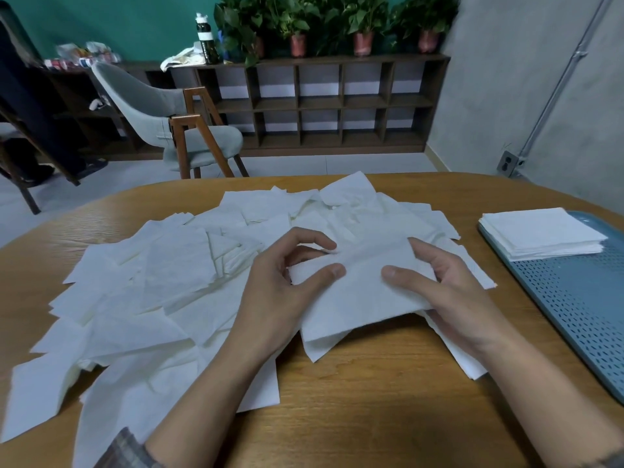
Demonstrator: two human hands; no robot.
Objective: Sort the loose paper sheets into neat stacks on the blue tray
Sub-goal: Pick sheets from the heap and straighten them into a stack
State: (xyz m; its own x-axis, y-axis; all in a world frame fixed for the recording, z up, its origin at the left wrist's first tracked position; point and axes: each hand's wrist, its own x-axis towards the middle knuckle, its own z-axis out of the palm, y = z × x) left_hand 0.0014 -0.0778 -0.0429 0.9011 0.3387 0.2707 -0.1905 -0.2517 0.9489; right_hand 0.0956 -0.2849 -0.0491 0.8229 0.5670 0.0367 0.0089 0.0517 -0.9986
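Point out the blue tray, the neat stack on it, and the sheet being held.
blue tray (pixel 574 298): head view, bare perforated floor.
neat stack (pixel 540 229): head view, middle of top sheet.
held sheet (pixel 361 298): head view, its flat middle.

We see a dark wooden cubby shelf (pixel 320 103) at twelve o'clock, a grey padded wooden-legged chair (pixel 162 123) at ten, a grey concrete wall (pixel 506 96) at two

text: reading nothing legible anywhere | bottle (pixel 205 38) on shelf (pixel 320 59): showing a pale band with dark marks, blurring too small for reading | packets (pixel 84 55) at far left: showing colours only, giving no readable lettering
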